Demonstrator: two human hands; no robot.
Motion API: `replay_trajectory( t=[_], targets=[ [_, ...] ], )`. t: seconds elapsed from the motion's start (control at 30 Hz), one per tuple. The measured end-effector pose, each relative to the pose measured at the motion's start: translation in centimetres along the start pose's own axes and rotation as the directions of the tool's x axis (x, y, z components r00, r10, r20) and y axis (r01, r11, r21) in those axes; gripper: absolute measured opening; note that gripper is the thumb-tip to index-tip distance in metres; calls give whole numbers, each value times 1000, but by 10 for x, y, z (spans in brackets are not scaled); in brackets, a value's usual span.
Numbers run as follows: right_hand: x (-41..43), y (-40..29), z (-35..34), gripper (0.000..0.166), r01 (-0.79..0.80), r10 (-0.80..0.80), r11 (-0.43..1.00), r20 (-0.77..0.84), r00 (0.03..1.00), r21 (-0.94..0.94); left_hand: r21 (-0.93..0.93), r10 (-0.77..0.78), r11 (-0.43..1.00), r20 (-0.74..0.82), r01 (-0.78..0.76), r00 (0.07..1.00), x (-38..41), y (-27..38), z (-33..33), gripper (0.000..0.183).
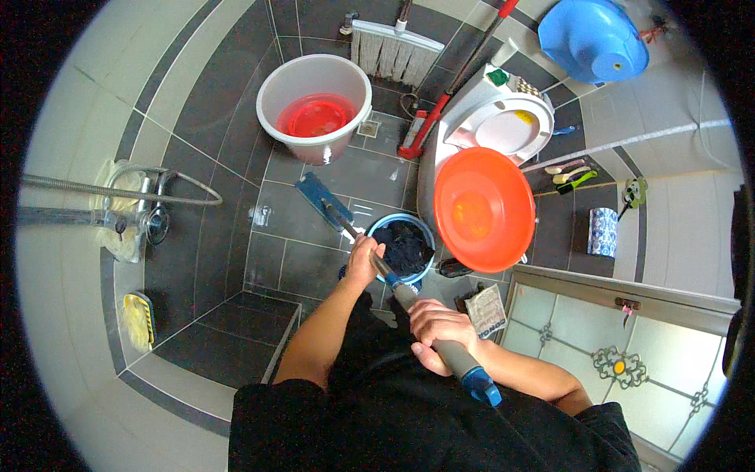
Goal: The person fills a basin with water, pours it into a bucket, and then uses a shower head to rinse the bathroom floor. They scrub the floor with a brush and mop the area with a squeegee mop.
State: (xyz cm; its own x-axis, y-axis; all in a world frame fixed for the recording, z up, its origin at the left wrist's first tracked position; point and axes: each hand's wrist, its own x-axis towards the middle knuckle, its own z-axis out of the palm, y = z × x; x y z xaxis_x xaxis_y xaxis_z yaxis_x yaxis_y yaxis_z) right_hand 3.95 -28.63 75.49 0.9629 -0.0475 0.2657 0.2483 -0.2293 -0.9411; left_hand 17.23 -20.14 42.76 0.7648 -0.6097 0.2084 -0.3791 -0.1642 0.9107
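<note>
My left hand is closed around the lower shaft of a long-handled floor brush or flat mop; which of the two I cannot tell. Its blue head rests on the dark tiled floor. Further up, my right hand grips the thick grey part of the handle, near its blue end cap. Beneath the shaft, between my hands and the toilet side, stands a light blue bucket with dark cloth in it.
A whitish tub with a red basin inside stands ahead, near a floor drain. An orange basin rests over the toilet. A red-headed mop and a wide brush lean at the wall. A glass-panelled door is right.
</note>
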Motion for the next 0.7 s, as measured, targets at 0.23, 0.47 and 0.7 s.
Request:
replay_trajectory(
  t=[0.23,0.47,0.7],
  targets=[
    [7,6,-20,21,-57,49,983,-53,997,-173,-102,20,995,101,-9,995,43,10,55,27],
    [28,45,-24,22,55,-74,974,-80,994,-219,-65,-23,997,165,34,986,86,-13,80,28],
    [43,-28,-46,19,78,-59,996,-304,951,51,52,-47,998,88,43,995,63,91,3,29]
  ],
)
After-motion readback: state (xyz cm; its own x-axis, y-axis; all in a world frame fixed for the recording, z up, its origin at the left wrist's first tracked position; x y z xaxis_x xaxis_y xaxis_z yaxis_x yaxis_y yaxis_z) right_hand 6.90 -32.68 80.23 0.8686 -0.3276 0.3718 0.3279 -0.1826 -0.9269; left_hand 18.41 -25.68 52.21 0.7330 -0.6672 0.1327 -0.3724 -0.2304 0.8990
